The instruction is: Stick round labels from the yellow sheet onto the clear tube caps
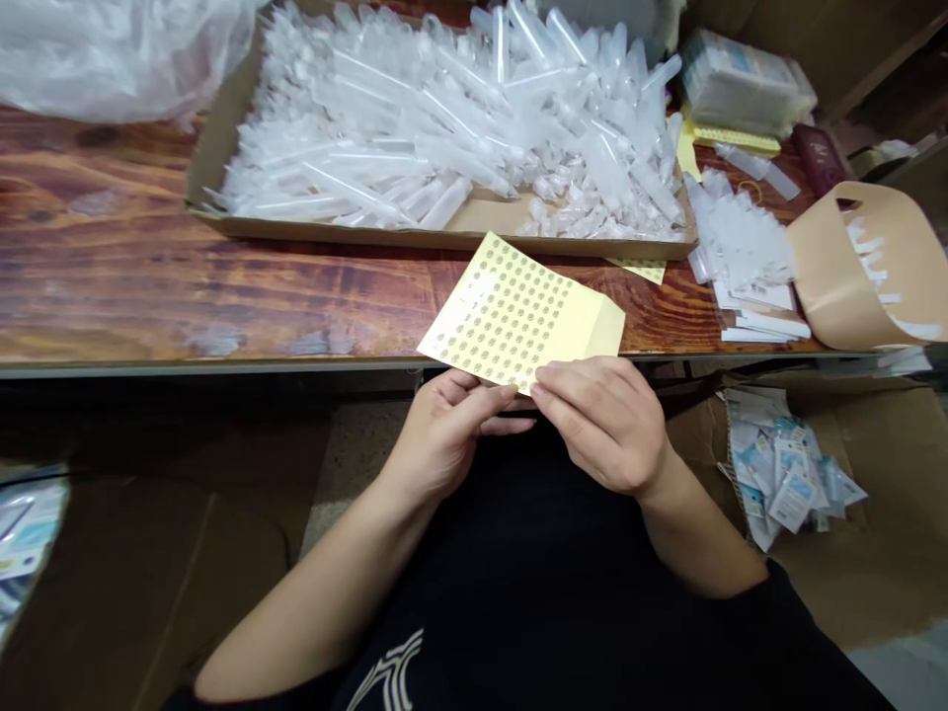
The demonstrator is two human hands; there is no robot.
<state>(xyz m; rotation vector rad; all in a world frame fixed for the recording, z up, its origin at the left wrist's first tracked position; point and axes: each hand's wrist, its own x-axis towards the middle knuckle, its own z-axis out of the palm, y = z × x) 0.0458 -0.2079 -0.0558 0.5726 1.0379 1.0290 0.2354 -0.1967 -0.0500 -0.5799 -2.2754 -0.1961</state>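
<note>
A pale yellow sticker sheet (511, 311) with rows of small round printed stickers is held tilted at the table's front edge. My left hand (455, 425) grips its near edge between thumb and fingers. On the same edge, further right, my right hand (611, 415) pinches the sheet with its fingertips close to the left thumb. A bare strip at the sheet's right end is bent over. Right behind it stands a shallow cardboard tray (444, 240) heaped with clear plastic tubes (415, 128) and small clear caps or fittings (570, 197).
A clear plastic bag (118, 59) lies at the back left of the wooden table (111, 257). To the right are more clear plastic pieces (748, 237), a tan holder (836, 267) and a wrapped stack (745, 84). Below right, a cardboard box (889, 474) contains small printed packets (796, 474).
</note>
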